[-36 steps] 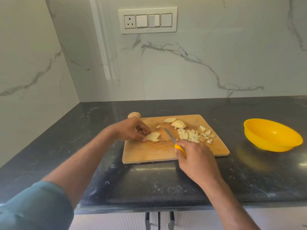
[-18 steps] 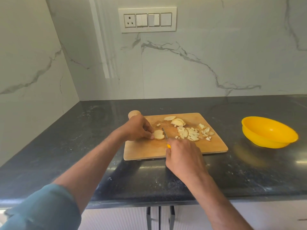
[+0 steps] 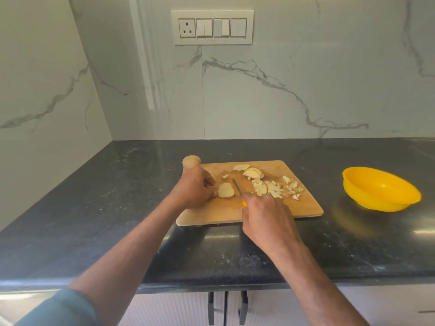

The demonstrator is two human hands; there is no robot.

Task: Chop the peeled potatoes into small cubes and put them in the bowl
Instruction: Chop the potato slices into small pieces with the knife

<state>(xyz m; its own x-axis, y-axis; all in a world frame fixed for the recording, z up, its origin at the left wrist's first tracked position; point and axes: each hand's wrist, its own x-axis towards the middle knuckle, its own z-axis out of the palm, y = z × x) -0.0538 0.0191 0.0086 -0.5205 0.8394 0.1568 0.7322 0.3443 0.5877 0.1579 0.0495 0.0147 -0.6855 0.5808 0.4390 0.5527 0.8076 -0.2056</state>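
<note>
A wooden cutting board (image 3: 303,207) lies on the dark counter. On its left part lies a stack of potato slices (image 3: 226,190), which my left hand (image 3: 194,188) holds down with its fingertips. My right hand (image 3: 266,218) grips a yellow-handled knife (image 3: 237,186), its blade just right of the stack. A pile of small potato cubes (image 3: 275,189) covers the board's right part, and more slices (image 3: 251,172) lie toward its far edge. A whole peeled potato (image 3: 191,161) sits off the board's far left corner. The yellow bowl (image 3: 380,189) stands at the right; I see nothing in it.
The black stone counter (image 3: 117,196) meets marble walls at the back and left. A switch panel (image 3: 213,27) is on the back wall. Cabinet handles (image 3: 226,307) show below the counter's front edge.
My right hand drew the knife left, from beside the cube pile to the right side of the slice stack. My left hand kept its hold on the stack.
</note>
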